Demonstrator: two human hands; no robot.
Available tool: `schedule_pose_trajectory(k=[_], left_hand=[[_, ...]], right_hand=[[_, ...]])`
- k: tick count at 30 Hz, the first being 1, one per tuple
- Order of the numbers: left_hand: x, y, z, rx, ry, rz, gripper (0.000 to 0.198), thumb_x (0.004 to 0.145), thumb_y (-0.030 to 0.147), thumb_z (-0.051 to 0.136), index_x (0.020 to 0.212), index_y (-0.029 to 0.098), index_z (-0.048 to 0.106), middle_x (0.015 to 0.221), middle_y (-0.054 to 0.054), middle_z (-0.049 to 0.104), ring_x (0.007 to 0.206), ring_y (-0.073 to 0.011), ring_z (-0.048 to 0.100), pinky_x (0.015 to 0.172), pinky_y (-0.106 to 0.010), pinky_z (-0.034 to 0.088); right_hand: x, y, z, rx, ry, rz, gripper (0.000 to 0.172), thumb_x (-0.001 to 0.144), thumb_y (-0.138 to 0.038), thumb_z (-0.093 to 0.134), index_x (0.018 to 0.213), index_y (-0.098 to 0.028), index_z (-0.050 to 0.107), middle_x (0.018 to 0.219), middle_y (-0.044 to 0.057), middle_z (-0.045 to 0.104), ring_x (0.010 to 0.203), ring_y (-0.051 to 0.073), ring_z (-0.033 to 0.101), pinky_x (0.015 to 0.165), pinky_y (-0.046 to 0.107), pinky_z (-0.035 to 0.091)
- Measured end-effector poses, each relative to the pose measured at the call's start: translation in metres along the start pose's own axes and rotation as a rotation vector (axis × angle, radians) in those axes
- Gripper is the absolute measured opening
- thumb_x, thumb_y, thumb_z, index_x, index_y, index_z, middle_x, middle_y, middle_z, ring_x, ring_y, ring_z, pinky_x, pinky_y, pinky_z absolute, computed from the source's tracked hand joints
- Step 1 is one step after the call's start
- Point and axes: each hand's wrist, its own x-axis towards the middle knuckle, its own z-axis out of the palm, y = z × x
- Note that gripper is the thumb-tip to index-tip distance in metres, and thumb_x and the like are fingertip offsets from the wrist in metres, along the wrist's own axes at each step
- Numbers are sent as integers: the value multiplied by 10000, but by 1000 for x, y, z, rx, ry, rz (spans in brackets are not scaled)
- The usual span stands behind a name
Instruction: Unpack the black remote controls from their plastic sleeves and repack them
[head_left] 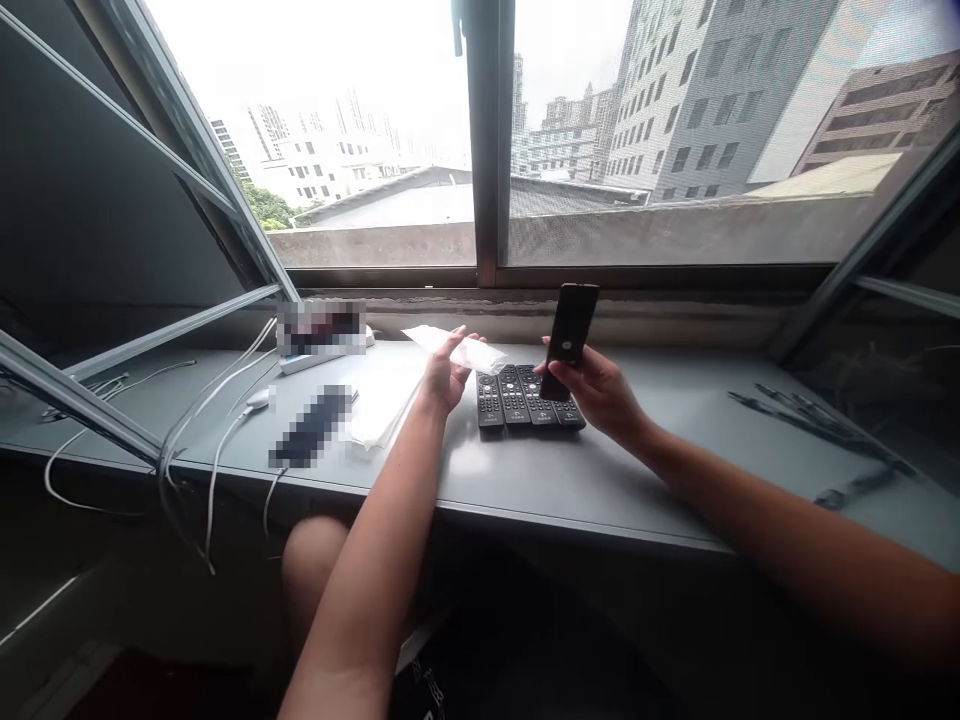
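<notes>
My left hand (448, 375) holds a thin white, partly see-through plastic sleeve (480, 354) between thumb and fingers, above the table. In my right hand (596, 385) a black remote control (573, 325) stands nearly upright, a pale round spot showing on its dark face; other detail is lost in shadow. Below and between the hands, several black remote controls (516, 398) lie side by side in a row. Beside my left forearm rests a stack of white sleeves (382, 405).
The grey table (525, 475) runs beneath the window. Left are a blurred-out dark device (311, 428), a power strip (300, 362) and white cables (217, 440). Dark straps or cords (817, 425) lie at the right. Metal frame bars (187, 330) slant on the left side.
</notes>
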Motion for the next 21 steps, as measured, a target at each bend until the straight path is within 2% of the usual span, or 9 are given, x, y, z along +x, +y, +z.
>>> schedule_pose_trajectory(k=[3, 5, 10, 15, 21], left_hand=[[1, -3, -1, 1, 11, 41, 511, 852, 245, 894, 1295, 176, 648, 1160, -122, 776, 1130, -247, 783, 872, -293, 638], [2, -5, -2, -1, 30, 74, 549, 831, 233, 912, 1302, 184, 634, 1147, -113, 780, 1118, -250, 788, 869, -302, 640], [3, -6, -4, 0, 103, 108, 545, 834, 241, 900, 1308, 216, 633, 1126, -88, 791, 1100, -237, 793, 761, -254, 603], [4, -4, -6, 23, 171, 108, 492, 849, 271, 855, 1289, 210, 642, 1159, -98, 792, 1016, -196, 796, 568, -179, 457], [3, -3, -4, 12, 219, 149, 450, 835, 220, 838, 1247, 205, 655, 1134, -89, 793, 1009, -190, 790, 537, -168, 403]], right_hand=[[1, 0, 2, 120, -70, 150, 394, 993, -577, 767, 1222, -258, 743, 840, 15, 714, 680, 171, 643, 572, 292, 571], [1, 1, 2, 112, -79, 211, 413, 960, -541, 814, 1248, -249, 765, 817, 4, 700, 630, 151, 614, 501, 255, 509], [3, 5, -3, 46, -36, 245, 430, 919, -418, 864, 1307, -239, 815, 818, 7, 725, 608, 138, 601, 494, 248, 505], [3, 7, -9, 103, -65, 343, 470, 931, -398, 845, 1373, -244, 797, 731, -10, 684, 550, 123, 569, 473, 243, 477], [1, 1, -7, 112, -104, 383, 424, 919, -371, 847, 1322, -248, 796, 834, 11, 725, 553, 125, 627, 445, 225, 435]])
